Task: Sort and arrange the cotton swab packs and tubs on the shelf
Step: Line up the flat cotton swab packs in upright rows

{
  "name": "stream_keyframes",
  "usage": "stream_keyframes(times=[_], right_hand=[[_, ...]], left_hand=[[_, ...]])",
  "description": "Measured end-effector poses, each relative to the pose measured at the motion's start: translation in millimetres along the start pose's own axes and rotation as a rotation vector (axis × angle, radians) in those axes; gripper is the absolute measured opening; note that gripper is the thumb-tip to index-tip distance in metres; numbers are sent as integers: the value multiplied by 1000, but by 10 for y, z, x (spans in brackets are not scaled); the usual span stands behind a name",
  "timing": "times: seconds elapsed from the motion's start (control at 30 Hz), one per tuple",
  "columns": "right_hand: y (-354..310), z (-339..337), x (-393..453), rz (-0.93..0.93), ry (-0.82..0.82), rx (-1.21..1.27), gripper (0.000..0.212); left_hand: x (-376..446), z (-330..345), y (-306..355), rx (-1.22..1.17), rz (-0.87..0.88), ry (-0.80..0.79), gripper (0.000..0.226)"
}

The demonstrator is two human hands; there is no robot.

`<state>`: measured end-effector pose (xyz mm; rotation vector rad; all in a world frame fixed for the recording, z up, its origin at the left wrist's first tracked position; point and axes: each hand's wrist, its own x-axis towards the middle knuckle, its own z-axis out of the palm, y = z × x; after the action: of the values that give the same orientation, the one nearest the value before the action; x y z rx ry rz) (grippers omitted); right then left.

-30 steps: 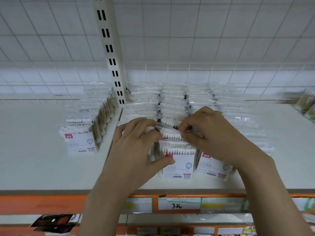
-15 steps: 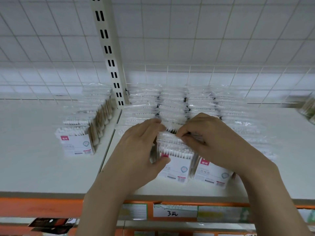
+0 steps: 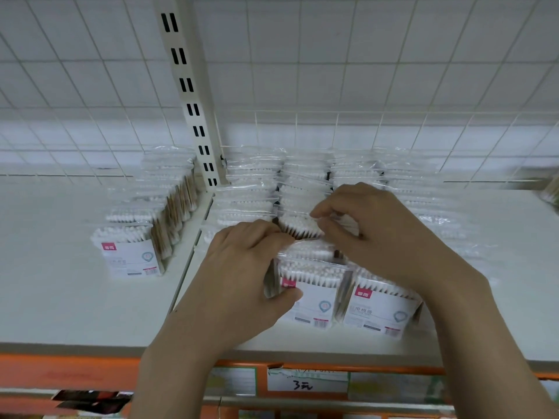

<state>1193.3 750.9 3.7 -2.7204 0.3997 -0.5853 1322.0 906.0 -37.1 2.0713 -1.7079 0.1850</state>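
Clear packs of cotton swabs with white labels stand in several rows on the white shelf (image 3: 60, 303). My left hand (image 3: 242, 279) grips the front pack of the middle row (image 3: 314, 297), thumb on its label and fingers over its top. My right hand (image 3: 378, 237) reaches over the row and pinches the clear top edge of the pack behind it (image 3: 299, 228). Another front pack (image 3: 381, 313) stands to the right, partly under my right wrist. A separate row of packs (image 3: 130, 255) stands on the left shelf section.
A slotted white upright (image 3: 193, 95) divides the shelf sections in front of a wire grid back panel (image 3: 363, 71). An orange price rail (image 3: 305, 384) with labels runs along the shelf front. More swab goods blur at the far right edge (image 3: 552, 189).
The view has shifted slightly. My right hand has moved back a little along the middle row; my left hand keeps its grip on the front pack.
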Motion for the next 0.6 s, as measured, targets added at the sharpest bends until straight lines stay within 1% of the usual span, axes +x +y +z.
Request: stream_keyframes(times=[0.2,0.33,0.47,0.6], right_hand=[[29,-12,162,36,-103,-160,20],[44,20,184,68,-66,-196,17],[48,-2,181,111,-87,-144,13],[26,-7,206,78,-108,-152,13]], left_hand=[[-25,3,31,5,-14,12,57],[-40,10,44,-1,-25,20,57],[-69,2,48,31,-37,28,56],[-86,-13,57,46,-49,28,57]])
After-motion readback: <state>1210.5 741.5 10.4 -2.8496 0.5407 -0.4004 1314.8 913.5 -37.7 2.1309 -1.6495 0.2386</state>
